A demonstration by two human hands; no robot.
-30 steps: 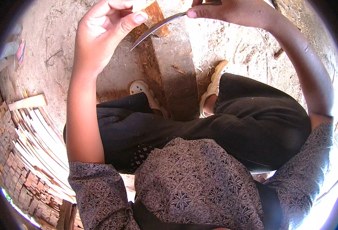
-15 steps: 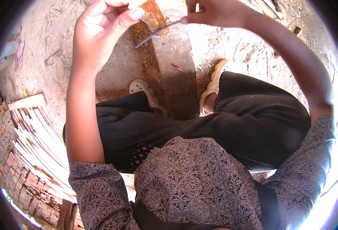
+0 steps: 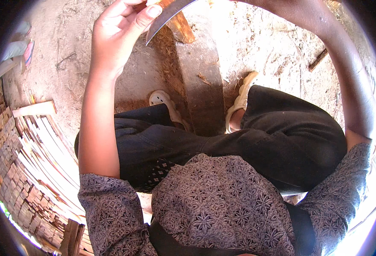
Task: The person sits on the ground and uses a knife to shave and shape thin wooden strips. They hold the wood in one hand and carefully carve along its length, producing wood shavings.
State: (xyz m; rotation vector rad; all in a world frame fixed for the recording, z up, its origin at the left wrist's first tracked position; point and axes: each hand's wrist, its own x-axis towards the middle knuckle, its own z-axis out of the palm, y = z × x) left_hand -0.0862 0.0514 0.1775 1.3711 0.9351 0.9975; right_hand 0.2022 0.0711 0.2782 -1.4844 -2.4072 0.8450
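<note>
At the top, my left hand [image 3: 121, 32] is closed, thumb and fingers pinching the upper end of a reddish-brown piece of wood [image 3: 181, 29]. The wood's lower end rests on a thick grey timber beam [image 3: 200, 77] lying between my feet. A curved blade of a knife [image 3: 166, 19] crosses in front of the wood, its tip just beside my left thumb. My right hand [image 3: 260, 2] lies mostly beyond the upper edge, on the knife's handle side; its fingers and the handle are cut off.
Shavings [image 3: 168, 64] lie along the beam's left side. Long pale wood strips [image 3: 47, 158] and a stack of small wood blocks [image 3: 23, 192] fill the lower left. Another person's foot in a sandal [image 3: 28, 53] shows at the far left. A dark stick [image 3: 318, 59] lies on the right.
My right hand has moved up and partly out of view with the knife. The blade has turned from edge-on to showing its flat side. My left hand shifted slightly right.
</note>
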